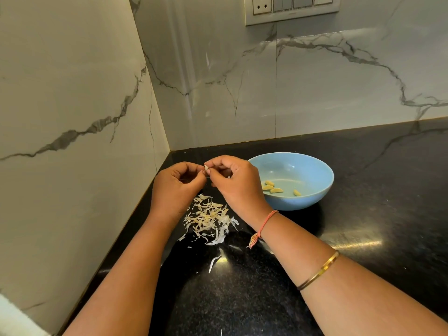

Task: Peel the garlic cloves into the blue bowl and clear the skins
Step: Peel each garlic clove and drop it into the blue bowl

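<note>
A small garlic clove point(206, 169) is held between both hands above the black counter. My left hand point(175, 187) pinches it from the left and my right hand point(238, 184) pinches it from the right, fingers curled. A pile of pale garlic skins point(209, 219) lies on the counter below the hands. The blue bowl point(312, 170) stands just right of my right hand and holds several peeled yellow cloves point(276, 190).
The black counter point(363, 226) runs into a corner of marble-patterned walls point(72, 117) on the left and behind. A switch panel point(291, 8) sits high on the back wall. A loose skin point(214, 261) lies nearer me on the counter.
</note>
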Motion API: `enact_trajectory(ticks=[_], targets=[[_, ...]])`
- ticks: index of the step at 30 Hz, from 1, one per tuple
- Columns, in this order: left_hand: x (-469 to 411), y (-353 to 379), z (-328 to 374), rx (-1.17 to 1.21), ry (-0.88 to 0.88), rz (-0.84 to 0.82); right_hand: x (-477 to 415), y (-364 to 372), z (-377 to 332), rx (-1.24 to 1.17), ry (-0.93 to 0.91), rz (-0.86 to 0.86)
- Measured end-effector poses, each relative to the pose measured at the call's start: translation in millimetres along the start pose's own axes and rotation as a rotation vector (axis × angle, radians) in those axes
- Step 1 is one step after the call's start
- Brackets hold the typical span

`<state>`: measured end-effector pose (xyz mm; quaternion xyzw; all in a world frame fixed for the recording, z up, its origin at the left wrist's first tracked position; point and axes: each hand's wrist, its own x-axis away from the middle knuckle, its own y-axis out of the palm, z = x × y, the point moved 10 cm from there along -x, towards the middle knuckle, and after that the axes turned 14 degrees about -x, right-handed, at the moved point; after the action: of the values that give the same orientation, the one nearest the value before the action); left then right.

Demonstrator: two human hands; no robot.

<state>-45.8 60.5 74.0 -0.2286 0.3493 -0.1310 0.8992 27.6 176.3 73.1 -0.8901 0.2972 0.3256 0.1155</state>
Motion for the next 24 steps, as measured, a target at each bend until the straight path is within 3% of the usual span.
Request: enact_trajectory(ticks=[4, 14, 18, 20, 24], targets=[[-1.5, -0.1, -1.6, -0.018, -0.001, -0.001, 0.6, 0.3, -1.9, 0.012, -0.02, 0.002], [-7.1, 5.3, -32.0, -0.106, -0.199, -0.013, 2.5, 6.1, 18.0, -0.325, 0.252, -0.014], [-4.7, 8.9, -34.0, -0.16, -0.23, -0.068, 3.0, 7.0, 13.8, -0.261, 0.211, -0.029], [-5.0, 7.9, -35.8, -0.106, -0.255, -0.073, 2.7, 7.1, 10.9, -0.218, 0.175, -0.038], [-1.4, 11.9, -43.6, 0.218, -0.363, -0.12, 0.5, 4.5, 12.4, -0.139, 0.163, -0.016]])
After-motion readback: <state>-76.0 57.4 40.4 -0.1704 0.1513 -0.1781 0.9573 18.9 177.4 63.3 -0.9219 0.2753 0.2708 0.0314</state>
